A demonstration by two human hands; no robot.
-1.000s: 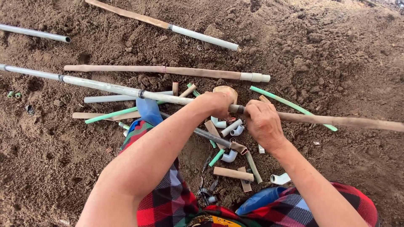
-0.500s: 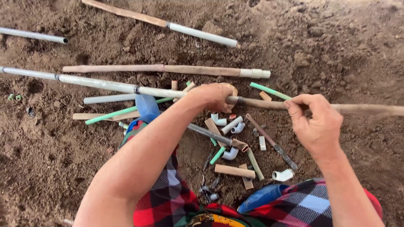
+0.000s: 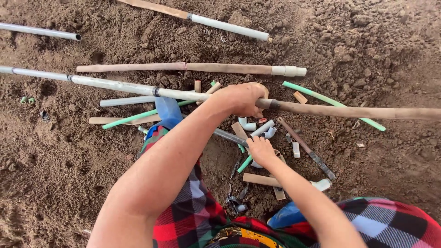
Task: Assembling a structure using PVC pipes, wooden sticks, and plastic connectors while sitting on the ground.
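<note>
My left hand [image 3: 241,98] grips a long pipe [image 3: 115,85] at its joint, where the white length on the left meets a dirt-covered brown length [image 3: 358,111] running off to the right. My right hand [image 3: 262,150] is lower, reaching down into a heap of small white pipe elbows [image 3: 257,128] and short pipe offcuts on the soil. Whether its fingers hold any piece I cannot tell. My legs in red checked cloth [image 3: 193,206] fill the bottom of the view.
More pipes lie on the loose brown soil: a brown one with a white coupling [image 3: 193,68], a white-tipped one [image 3: 229,26] at the top, a grey one [image 3: 39,31] top left, green thin tubes [image 3: 330,103], a dark rod [image 3: 305,149], blue footwear [image 3: 167,112].
My right hand has let go of the long pipe's brown length and dropped down to the heap of small fittings. My left hand stays on the joint.
</note>
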